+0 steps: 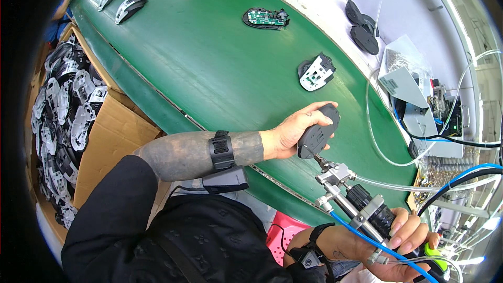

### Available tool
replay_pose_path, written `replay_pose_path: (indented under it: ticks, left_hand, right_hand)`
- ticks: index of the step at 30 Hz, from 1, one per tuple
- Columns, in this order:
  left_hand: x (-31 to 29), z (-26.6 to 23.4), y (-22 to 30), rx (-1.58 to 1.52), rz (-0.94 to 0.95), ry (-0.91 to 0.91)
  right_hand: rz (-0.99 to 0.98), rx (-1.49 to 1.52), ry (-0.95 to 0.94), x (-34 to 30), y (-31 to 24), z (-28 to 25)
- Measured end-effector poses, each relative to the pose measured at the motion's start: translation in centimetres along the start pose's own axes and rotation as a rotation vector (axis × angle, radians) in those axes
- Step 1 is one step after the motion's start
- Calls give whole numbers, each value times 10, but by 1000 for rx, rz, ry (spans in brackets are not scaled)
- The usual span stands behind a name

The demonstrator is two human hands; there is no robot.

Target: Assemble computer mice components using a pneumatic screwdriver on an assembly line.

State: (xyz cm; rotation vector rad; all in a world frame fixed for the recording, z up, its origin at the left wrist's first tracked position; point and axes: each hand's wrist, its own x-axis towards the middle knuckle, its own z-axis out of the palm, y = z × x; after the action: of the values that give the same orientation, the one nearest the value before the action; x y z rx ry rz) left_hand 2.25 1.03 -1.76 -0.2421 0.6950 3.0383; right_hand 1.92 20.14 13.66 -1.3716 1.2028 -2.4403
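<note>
My left hand (287, 135) is closed around a black computer mouse (319, 132), thumb on its flat underside, holding it above the green belt. My right hand (406, 238) grips a powered screwdriver (362, 203) with a black knurled body, a metal bracket and a lime-green end. The driver's tip meets the near end of the mouse, or comes very close to it; a screw there is too small to make out. Beyond the left hand lies a half-assembled mouse with a white inner frame (317, 73).
Mouse bases with green circuit boards (267, 18) and white-and-black shells (131, 8) lie along the belt (209, 63). A cardboard box (112, 141) full of shells stands at the left. Black covers (364, 39) rest on the right ledge. Clear and blue hoses (361, 230) trail at the right.
</note>
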Motion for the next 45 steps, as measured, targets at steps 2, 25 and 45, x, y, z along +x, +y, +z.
replay_pose_path:
  ticks: [2, 25, 45]
  left_hand:
    - [-1, 0, 0, -2, 6, -12]
    - [82, -22, 48, 2159, 475, 307]
    - [-21, 14, -8, -25, -79, -201]
  right_hand:
    - [17, 9, -12, 1, 2, 1]
    - [9, -448, 322, -20, -22, 2]
    - [-342, -221, 278, 14, 5, -12]
